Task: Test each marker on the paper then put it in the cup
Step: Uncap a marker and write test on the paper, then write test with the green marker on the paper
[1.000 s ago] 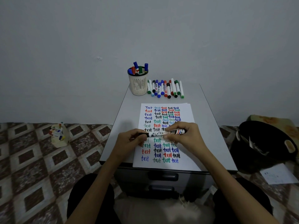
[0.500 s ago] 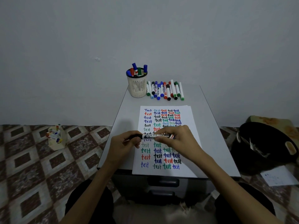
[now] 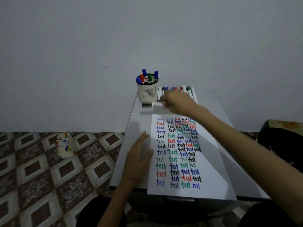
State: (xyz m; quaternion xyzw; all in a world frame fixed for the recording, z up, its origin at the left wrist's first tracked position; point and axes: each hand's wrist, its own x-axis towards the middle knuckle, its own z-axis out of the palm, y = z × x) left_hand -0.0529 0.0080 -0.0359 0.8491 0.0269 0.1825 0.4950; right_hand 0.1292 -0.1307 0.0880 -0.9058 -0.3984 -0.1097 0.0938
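Head view: one marker at the cup, a row yet untested

The marker is a blurred streak low over the table, just in front of the cup's foot. Its dark cap end points left, and it is not yet in the cup. The right hand holds its other end, with fingers closed round it as far as the blur allows. The cup, a white slotted pot, stands at the table's back-left corner near the wall. Several capped markers in blue, red and green stand upright in it, and I judge those done. Just right of the cup, the row of markers lies side by side, partly hidden behind the hand. I take these as left to test, so the task looks midway, though their count cannot be told. The paper carries many lines of "test" in four colours, while its right part is bare, so there is writing room.

The left hand lies flat, fingers straight and loosely spread, on the table beside the paper's left edge and close to the table's left rim.

To go in, the marker probably has to rise above the cup's rim and tip upright. The mouth is crowded, and the cup sits near the table's left edge, so a knock could tip it. The air above the cup is open. The paper's lower edge reaches the table's front rim and seems to lap over it. A small holder with more markers stands on the tiled floor to the left, well apart.
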